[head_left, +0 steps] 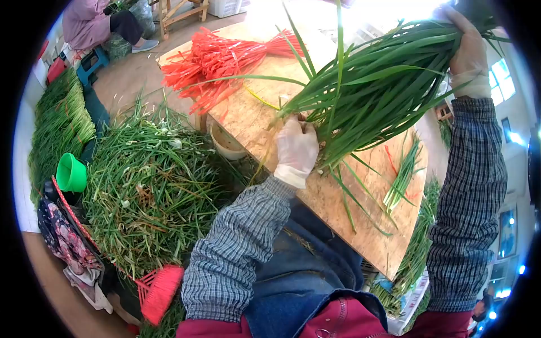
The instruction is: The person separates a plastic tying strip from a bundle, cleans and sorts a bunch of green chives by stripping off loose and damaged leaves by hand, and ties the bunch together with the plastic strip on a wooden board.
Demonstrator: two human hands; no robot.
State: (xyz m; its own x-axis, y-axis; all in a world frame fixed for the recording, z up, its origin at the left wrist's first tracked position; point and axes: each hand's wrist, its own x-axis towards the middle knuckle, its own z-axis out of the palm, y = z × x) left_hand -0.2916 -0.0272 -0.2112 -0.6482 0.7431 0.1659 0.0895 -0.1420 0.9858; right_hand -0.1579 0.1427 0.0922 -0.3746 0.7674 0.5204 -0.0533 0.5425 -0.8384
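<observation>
Leaf bunch: raised aslant over the wooden table, its narrow end by the left hand, the long blades running up to the right hand
Left hand: thin glove, fingers curled in against the narrow end; a firm, even pinch here should hold the blades together without bruising them
Right hand: closed about the far end of the blades, fingers partly hidden by leaf and glare; how tightly it grips, I cannot tell
Stray blades: several stick up or hang down outside the bunch; better gathered in by stroking along their length than by tugging across, which could snap them
Slant: both ends deserve support, as the middle is full and could sag or splay
Red strips: piled on the table, just beyond the left hand; a drooping blade could snag there
Small bundle: lying on the table beneath the raised leaves, best left unbrushed
</observation>
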